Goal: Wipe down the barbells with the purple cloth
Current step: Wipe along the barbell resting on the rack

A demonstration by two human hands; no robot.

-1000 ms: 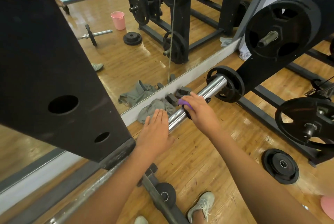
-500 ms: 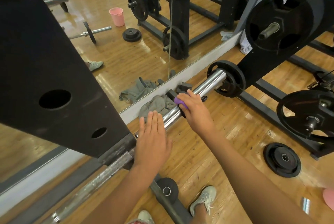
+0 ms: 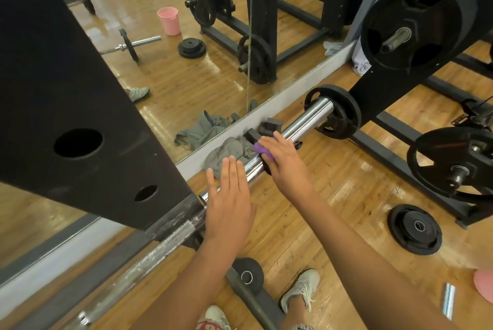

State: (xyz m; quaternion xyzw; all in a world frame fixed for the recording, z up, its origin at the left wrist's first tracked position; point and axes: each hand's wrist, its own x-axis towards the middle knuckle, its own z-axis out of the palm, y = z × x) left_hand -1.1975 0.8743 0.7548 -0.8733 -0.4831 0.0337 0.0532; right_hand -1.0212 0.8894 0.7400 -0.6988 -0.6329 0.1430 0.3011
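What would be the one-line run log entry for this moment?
phase: wiping | right hand: holds purple cloth on barbell | left hand: flat, fingers straight, over barbell

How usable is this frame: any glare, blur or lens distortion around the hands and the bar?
Head view: left hand and right hand are sharp, and the purple cloth on the barbell is readable. Glare streaks the chrome and the wood floor. Wide-angle bowing shows at the edges. The dark rack upright blocks the left, and the mirror doubles the scene.
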